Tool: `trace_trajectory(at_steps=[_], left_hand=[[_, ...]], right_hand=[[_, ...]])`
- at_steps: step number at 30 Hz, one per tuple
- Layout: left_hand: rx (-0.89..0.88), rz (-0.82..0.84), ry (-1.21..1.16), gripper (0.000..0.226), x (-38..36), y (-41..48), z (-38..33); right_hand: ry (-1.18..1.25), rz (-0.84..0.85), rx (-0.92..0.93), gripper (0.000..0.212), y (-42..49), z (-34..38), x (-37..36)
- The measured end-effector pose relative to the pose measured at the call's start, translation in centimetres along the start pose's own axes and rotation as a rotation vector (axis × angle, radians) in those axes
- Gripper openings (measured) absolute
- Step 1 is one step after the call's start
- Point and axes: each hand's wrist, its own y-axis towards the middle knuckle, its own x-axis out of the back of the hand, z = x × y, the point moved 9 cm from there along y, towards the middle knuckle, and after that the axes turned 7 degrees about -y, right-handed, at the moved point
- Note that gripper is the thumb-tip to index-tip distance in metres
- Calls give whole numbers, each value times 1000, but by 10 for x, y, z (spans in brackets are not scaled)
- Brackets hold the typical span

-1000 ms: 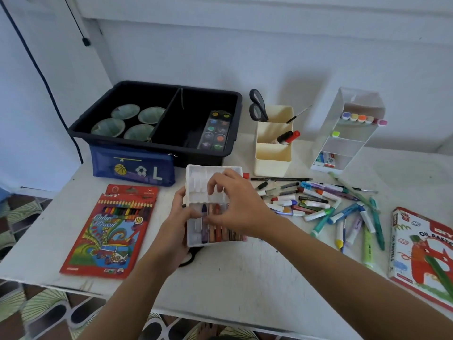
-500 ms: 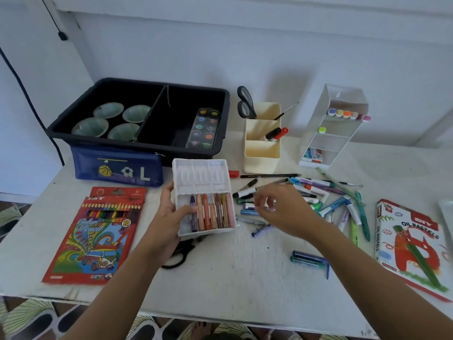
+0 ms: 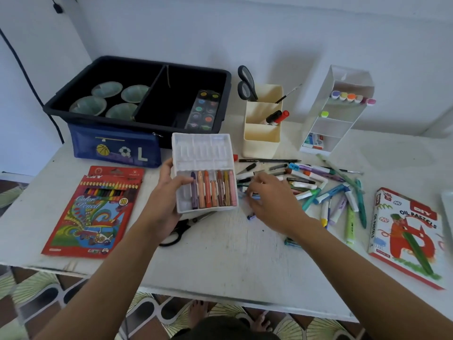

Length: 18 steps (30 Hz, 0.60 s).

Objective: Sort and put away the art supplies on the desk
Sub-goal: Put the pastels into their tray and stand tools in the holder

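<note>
On the white tabletop (image 3: 220, 253), your left hand (image 3: 169, 195) grips the white plastic crayon tray (image 3: 203, 153); your right hand (image 3: 272, 200), fingers curled narrow over loose crayons, should lift just one.

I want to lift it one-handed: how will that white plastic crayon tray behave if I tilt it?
The white plastic crayon tray looks thin and moulded, so probably light and slightly flexible. Its crayons fill only the near row, likely weighting that side. They lie loose in grooves, so tilting may spill them.
</note>
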Motion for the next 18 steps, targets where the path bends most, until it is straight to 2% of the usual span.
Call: trace_trajectory(at_steps=[5, 8, 12, 15, 18], left_hand=[[-7, -28, -30, 45, 1, -5, -1], [7, -27, -49, 37, -3, -7, 1], [24, 1, -40, 31, -13, -10, 1], [22, 33, -35, 30, -18, -13, 1], [32, 76, -50, 32, -21, -15, 1]], right_hand=[[305, -123, -107, 10, -5, -12, 14], [417, -166, -46, 6, -7, 4, 23], [276, -265, 231, 19, -2, 49, 46], [121, -365, 441, 19, 3, 78, 62], [-56, -333, 583, 27, 11, 97, 58]])
